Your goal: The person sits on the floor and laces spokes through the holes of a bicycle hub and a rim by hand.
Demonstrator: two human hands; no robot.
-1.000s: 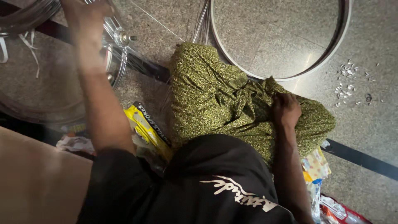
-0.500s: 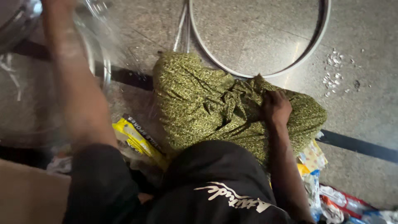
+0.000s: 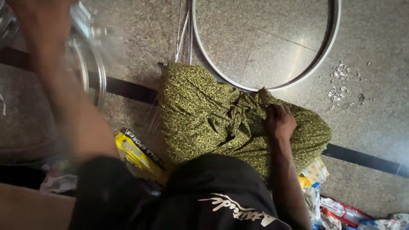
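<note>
My right hand (image 3: 279, 122) rests with curled fingers on the green patterned cloth (image 3: 204, 115) over my lap, gripping a fold of it. My left arm reaches up to the top left; my left hand (image 3: 30, 8) is blurred and partly cut off by the frame edge, beside a shiny spoked bicycle wheel (image 3: 87, 64). Whether it holds the wheel I cannot tell. A bare silver rim (image 3: 204, 64) lies on the stone floor beyond my knees, with thin spokes (image 3: 183, 30) beside it.
A yellow packet (image 3: 136, 151) lies left of my lap. Small metal bits (image 3: 341, 85) are scattered on the floor at the right. Colourful wrappers and packets (image 3: 336, 211) sit at the lower right. A dark strip (image 3: 366, 159) crosses the floor.
The view has shifted, so the rim and cloth sit further right and lower. My left arm swings near the spoked wheel and blurs. My right hand stays on the cloth.
</note>
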